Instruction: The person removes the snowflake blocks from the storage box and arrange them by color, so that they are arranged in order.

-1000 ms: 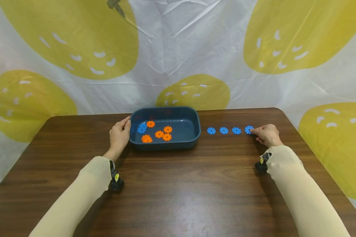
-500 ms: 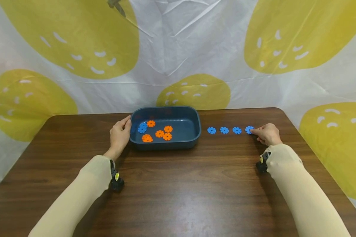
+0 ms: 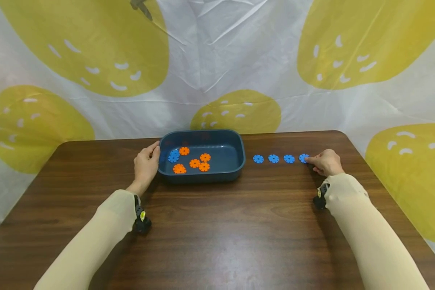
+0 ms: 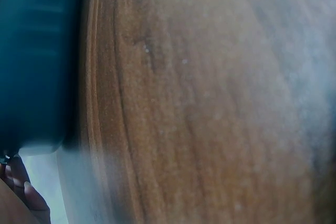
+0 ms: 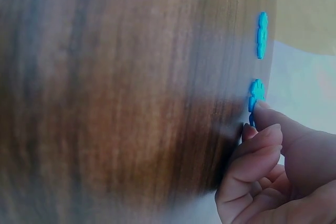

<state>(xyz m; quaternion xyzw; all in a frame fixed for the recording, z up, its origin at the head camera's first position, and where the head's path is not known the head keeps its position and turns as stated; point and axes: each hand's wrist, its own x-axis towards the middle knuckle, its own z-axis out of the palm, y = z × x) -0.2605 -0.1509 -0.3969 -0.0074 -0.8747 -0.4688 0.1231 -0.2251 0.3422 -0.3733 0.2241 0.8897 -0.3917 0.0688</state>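
A wood-grain table [image 3: 217, 229] fills the lower frame. Left of centre, the left hand [image 3: 146, 166] touches a blue-grey basin [image 3: 199, 178], its grip unclear; orange discs [image 3: 204, 166] and blue discs [image 3: 173, 156] lie inside. At right, the right hand [image 3: 326, 163] pinches a notched blue disc [image 3: 303, 158], rightmost of four. Fruit-print cloth [image 3: 232, 60] hangs behind.

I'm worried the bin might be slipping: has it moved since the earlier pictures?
No; in the head view, the bin keeps its place relative to the back corners of the table.
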